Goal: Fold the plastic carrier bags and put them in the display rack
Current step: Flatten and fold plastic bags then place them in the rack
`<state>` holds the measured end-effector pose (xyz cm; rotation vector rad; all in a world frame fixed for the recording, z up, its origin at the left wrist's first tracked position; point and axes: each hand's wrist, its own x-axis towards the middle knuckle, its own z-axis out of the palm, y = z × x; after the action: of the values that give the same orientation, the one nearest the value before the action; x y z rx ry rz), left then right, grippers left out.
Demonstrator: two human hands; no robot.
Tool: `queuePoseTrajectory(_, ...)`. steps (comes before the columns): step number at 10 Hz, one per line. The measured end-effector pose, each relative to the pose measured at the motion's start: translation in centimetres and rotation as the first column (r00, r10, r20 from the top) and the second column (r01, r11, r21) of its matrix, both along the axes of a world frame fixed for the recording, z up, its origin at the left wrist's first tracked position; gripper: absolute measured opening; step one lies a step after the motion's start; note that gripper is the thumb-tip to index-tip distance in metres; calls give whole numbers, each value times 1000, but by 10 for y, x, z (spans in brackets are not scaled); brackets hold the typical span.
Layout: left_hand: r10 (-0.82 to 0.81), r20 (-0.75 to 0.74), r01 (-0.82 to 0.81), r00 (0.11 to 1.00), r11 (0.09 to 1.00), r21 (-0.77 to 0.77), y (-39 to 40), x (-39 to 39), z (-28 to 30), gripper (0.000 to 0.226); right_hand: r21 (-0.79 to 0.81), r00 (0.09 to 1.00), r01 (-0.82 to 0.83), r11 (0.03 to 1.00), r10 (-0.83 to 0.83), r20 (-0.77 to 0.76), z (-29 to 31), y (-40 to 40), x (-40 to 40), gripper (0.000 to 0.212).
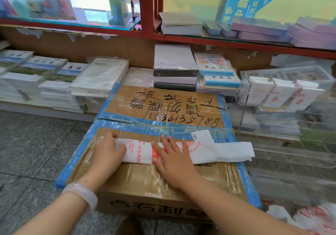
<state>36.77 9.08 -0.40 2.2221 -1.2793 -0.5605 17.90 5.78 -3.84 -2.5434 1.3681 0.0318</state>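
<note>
A white plastic carrier bag (214, 152) with red print lies folded into a long strip across the top of a taped cardboard box (163, 107). My left hand (107, 152) rests on the strip's left end, fingers curled over its far edge. My right hand (172, 160) presses flat on the middle of the strip with straight fingers. The strip's right end with the handles lies loose. A clear acrylic display rack (291, 123) stands to the right, with folded white bags (278, 94) in its top compartments.
More loose white and red bags (312, 218) lie at the lower right. Stacks of books and notebooks (98, 78) line the low shelf behind the box. A red-framed glass cabinet (145, 9) rises above. Grey tiled floor (31, 143) lies to the left.
</note>
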Motion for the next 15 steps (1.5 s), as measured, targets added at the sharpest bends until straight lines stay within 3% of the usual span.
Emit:
queuePoseTrajectory(1,-149,380,209,913,970,-121,-7,-15,2,49,-4,1000,4,1000,-4,-4,-1,1,2,91)
queuePoseTrajectory(2,-432,427,508,795,858,-79,-11,-40,-1,63,5,1000,2,1000,-2,-15,0,1,2,90)
queuePoseTrajectory(3,-690,378,671,617,713,205,-15,-53,-20,99,-3,999,4,1000,-5,-45,-2,0,2,87)
queuePoseTrajectory(4,-671,420,605,610,738,299,-16,-45,-32,113,4,999,-2,1000,2,-45,-2,-1,1,87)
queuePoseTrajectory(5,-595,520,471,612,803,365,-9,-38,-31,93,22,997,-1,1000,3,-81,1,-5,-15,104)
queuePoseTrajectory(6,-502,549,337,668,862,379,-5,-31,-29,66,52,992,57,997,-50,-112,4,-13,-42,97)
queuePoseTrajectory(7,-422,427,229,799,872,433,-1,-19,-25,68,35,970,166,986,-156,-188,9,-16,-91,107)
queuePoseTrajectory(8,-413,388,225,824,867,445,0,-17,-24,70,3,940,242,970,-233,-250,11,-12,-116,117)
queuePoseTrajectory(9,-393,453,220,800,895,388,-3,-24,-17,65,-100,921,277,956,-294,-254,28,-1,-123,84)
queuePoseTrajectory(10,-435,512,289,741,895,341,-6,-27,-11,58,-134,954,259,957,-275,-123,45,8,-108,54)
queuePoseTrajectory(11,-480,562,336,673,876,346,0,-36,-3,41,-29,994,112,993,-112,10,56,34,-85,53)
queuePoseTrajectory(12,-505,608,364,613,863,350,10,-44,6,36,57,997,9,998,-5,-75,52,49,-79,69)
queuePoseTrajectory(13,-787,401,725,468,602,336,37,-55,9,52,121,973,-50,991,76,-218,42,60,-75,89)
queuePoseTrajectory(14,-897,137,864,420,442,242,51,-59,7,39,98,970,-78,992,98,-221,36,65,-73,86)
queuePoseTrajectory(15,-888,154,861,434,459,221,54,-49,5,55,42,982,-95,995,101,-160,31,68,-69,78)
